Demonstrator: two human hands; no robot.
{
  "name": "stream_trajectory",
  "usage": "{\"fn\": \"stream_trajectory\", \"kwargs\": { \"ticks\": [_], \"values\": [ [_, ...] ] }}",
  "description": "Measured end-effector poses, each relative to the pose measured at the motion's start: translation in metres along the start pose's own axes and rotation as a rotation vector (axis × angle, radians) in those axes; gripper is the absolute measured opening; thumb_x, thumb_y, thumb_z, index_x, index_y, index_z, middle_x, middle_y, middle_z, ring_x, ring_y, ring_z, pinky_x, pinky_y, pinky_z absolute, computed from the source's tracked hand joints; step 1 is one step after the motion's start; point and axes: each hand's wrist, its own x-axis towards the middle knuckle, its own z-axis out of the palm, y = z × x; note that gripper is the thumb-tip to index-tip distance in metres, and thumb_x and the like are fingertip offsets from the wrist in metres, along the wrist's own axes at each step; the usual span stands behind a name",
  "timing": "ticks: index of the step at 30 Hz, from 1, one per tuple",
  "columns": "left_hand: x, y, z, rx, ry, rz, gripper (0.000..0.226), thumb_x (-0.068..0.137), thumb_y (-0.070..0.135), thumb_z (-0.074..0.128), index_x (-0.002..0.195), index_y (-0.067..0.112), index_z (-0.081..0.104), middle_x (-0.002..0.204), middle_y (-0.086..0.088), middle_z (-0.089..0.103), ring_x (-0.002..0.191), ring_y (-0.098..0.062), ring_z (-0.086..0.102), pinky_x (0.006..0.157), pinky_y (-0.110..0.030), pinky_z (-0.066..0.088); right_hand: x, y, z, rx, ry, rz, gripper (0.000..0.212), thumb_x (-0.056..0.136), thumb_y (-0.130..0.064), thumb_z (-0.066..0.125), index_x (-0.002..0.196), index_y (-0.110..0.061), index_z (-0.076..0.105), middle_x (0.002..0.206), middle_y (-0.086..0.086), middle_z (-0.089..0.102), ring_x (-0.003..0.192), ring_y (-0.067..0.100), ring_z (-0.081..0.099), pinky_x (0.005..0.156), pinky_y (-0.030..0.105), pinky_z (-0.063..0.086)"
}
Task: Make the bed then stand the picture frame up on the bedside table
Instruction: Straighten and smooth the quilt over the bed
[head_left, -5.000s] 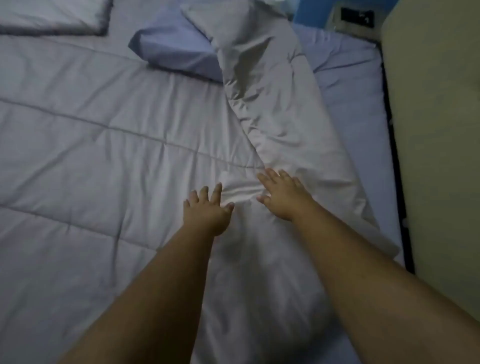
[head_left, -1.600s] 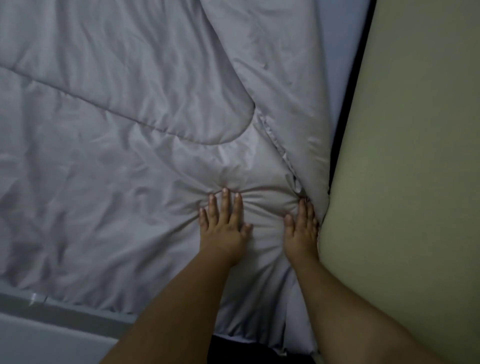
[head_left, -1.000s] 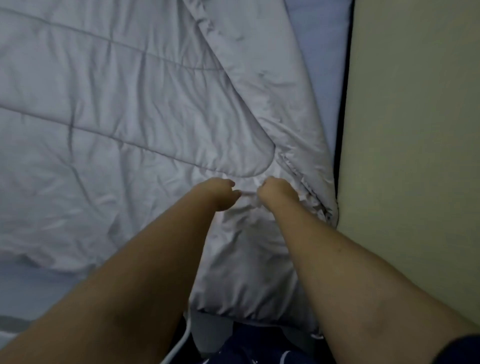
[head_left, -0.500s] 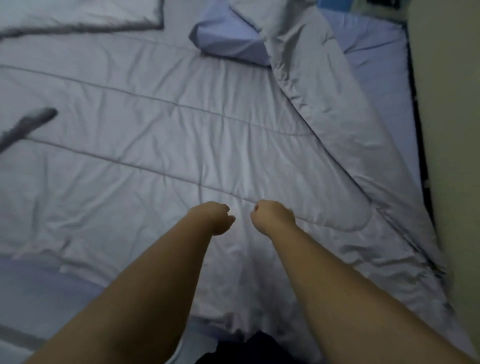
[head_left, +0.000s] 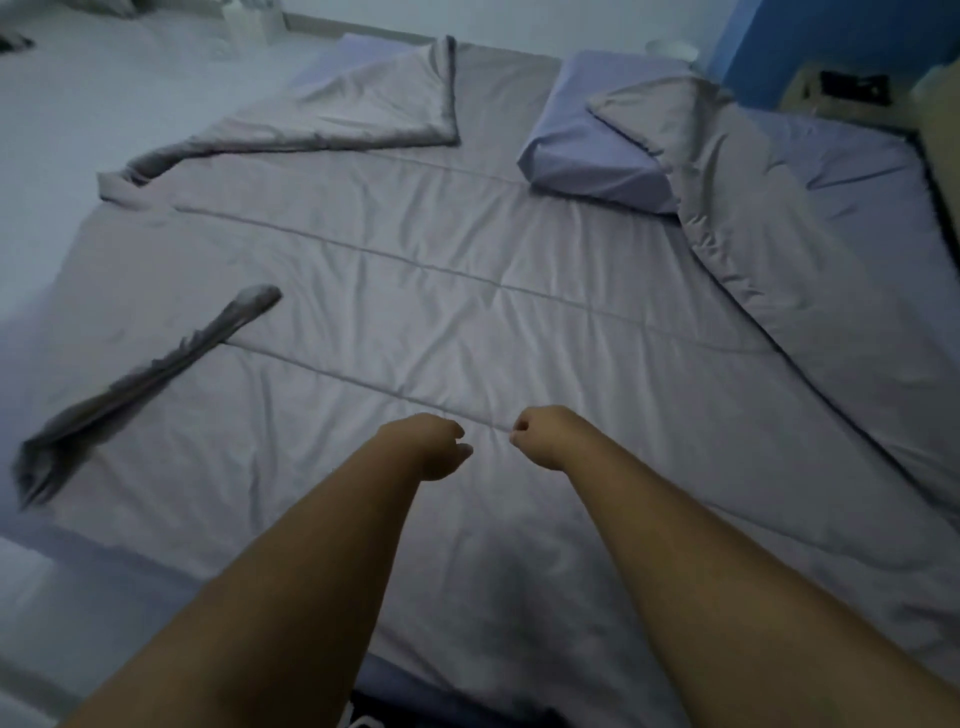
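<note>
Gripping grey quilted comforter (head_left: 467, 291), left hand (head_left: 434, 447), right hand (head_left: 540, 434) both fisted on cloth to tug wrinkles flat; corners folded.

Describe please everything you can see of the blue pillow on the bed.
The blue pillow is pale lavender-blue, in a smooth fabric case matching the sheet beside it. It looks plump and roughly rectangular, lying flat and askew near the head of the bed. Its near end rests on the grey comforter, and a folded-back flap of that comforter drapes over its right side, hiding that part. Neither hand touches it.
</note>
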Motion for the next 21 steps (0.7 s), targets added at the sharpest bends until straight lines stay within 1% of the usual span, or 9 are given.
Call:
{"fn": "stream_trajectory", "kwargs": {
  "ticks": [5,8,11,15,18,21],
  "values": [
    [0.007,-0.119,-0.028,0.065,-0.080,0.033,0.053,0.096,0.048,0.033,0.144,0.024,0.034,0.152,-0.006,0.035,0.138,-0.025,0.034,0.111,-0.040,0.028,0.028,-0.109,0.011,-0.024,0.001,0.038,0.041,0.094,-0.037,0.038,0.127,-0.017,0.051,0.129,0.011,0.053,0.110,0.030,0.054,0.097,0.043,0.045],
    [0.003,-0.180,-0.052,0.102,-0.055,0.016,0.053,0.097,0.046,0.033,0.144,0.022,0.035,0.152,-0.007,0.035,0.138,-0.025,0.033,0.112,-0.039,0.028,0.033,-0.166,0.009,-0.001,0.018,0.011,0.039,0.093,-0.037,0.039,0.126,-0.020,0.051,0.130,0.010,0.053,0.111,0.029,0.054,0.097,0.043,0.045],
    [0.002,-0.220,-0.070,0.132,-0.014,0.005,0.053,0.097,0.047,0.032,0.144,0.022,0.035,0.152,-0.006,0.034,0.139,-0.025,0.033,0.113,-0.040,0.028,0.040,-0.208,0.006,-0.028,0.030,-0.006,0.038,0.093,-0.036,0.038,0.124,-0.020,0.052,0.127,0.009,0.054,0.108,0.029,0.056,0.094,0.042,0.046],
    [0.003,-0.257,-0.078,0.118,0.057,0.018,0.052,0.095,0.048,0.033,0.142,0.025,0.039,0.151,-0.004,0.037,0.137,-0.025,0.036,0.112,-0.043,0.031,0.058,-0.258,0.010,-0.101,0.054,-0.022,0.038,0.093,-0.036,0.036,0.123,-0.019,0.053,0.125,0.007,0.055,0.106,0.027,0.055,0.091,0.040,0.045],
    [0.009,-0.291,-0.080,0.138,0.017,0.037,0.052,0.095,0.049,0.033,0.142,0.027,0.038,0.152,-0.004,0.036,0.138,-0.025,0.034,0.114,-0.044,0.028,0.073,-0.300,0.015,-0.094,0.057,-0.009,0.038,0.093,-0.037,0.036,0.122,-0.019,0.053,0.122,0.006,0.056,0.103,0.026,0.056,0.089,0.039,0.044],
    [0.029,-0.338,-0.091,0.155,0.007,0.078,0.052,0.096,0.049,0.032,0.142,0.028,0.038,0.151,-0.004,0.037,0.138,-0.024,0.035,0.115,-0.043,0.027,0.097,-0.348,0.020,-0.071,0.066,0.029,0.037,0.094,-0.036,0.037,0.123,-0.019,0.053,0.122,0.006,0.056,0.106,0.026,0.055,0.094,0.040,0.043]
  ]
}}
